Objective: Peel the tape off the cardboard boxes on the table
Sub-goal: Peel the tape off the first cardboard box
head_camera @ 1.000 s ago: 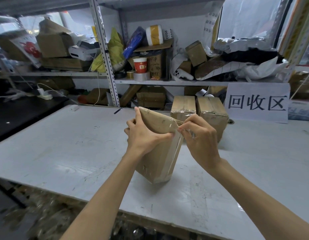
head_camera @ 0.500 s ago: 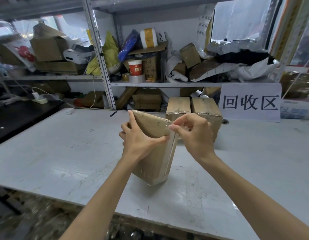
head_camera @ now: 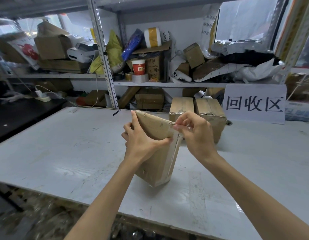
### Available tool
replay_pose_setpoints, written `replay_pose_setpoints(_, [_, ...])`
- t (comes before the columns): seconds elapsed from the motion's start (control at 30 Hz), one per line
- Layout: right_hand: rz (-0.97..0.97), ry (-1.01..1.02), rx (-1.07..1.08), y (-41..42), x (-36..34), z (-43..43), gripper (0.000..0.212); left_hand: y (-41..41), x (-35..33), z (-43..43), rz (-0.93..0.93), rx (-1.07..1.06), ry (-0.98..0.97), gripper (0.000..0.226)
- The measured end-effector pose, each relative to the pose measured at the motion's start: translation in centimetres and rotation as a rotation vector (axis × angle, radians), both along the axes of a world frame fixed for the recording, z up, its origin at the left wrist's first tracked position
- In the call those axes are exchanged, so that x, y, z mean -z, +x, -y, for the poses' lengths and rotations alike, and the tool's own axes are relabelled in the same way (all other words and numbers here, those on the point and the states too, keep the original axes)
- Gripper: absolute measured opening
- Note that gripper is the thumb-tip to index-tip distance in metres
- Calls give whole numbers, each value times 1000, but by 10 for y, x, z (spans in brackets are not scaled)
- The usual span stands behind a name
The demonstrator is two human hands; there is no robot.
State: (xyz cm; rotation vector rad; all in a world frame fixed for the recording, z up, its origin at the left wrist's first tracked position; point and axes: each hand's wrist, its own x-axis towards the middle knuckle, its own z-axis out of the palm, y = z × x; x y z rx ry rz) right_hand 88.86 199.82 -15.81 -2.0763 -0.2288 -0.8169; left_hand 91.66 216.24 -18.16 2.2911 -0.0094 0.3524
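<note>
A brown cardboard box (head_camera: pixel 157 163) stands tilted on one lower corner on the white table (head_camera: pixel 63 153). My left hand (head_camera: pixel 141 141) grips its upper left side, thumb across the near face. A strip of clear tape (head_camera: pixel 175 149) runs down the box's right edge and is lifted off at the top. My right hand (head_camera: pixel 193 134) pinches that loose tape end at the box's top right corner. Two more taped cardboard boxes (head_camera: pixel 181 108) (head_camera: pixel 210 111) stand side by side behind, partly hidden by my right hand.
A white sign with black characters (head_camera: pixel 254 104) leans at the back right of the table. Metal shelving (head_camera: pixel 105 66) behind holds boxes, tape rolls, a red cup and bags. A black surface (head_camera: pixel 20 115) lies to the left. The table's near edge runs below my forearms.
My right hand has pulled the tape end a little away from the box's top corner, lifting more tape off the edge. My left hand keeps its hold on the box.
</note>
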Motion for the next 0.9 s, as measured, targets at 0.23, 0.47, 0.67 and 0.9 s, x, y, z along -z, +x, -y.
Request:
replay_pose_setpoints(0.23, [-139,135,-109,5,-3,1,10,1,1,1,2,-19,7,155])
replay_pose_setpoints(0.47, [-87,96,-238,7,-5,0,11,-1,0,-1,13,-38,-13,157])
replay_pose_setpoints(0.67, [-39,-120,-276,8,-6,12,17,-1,-5,3,-8,-17,-33,155])
replay_pose_setpoints(0.9, [55,130,-76,-2,7,6,20,-1,-6,8,-5,-29,-11,159])
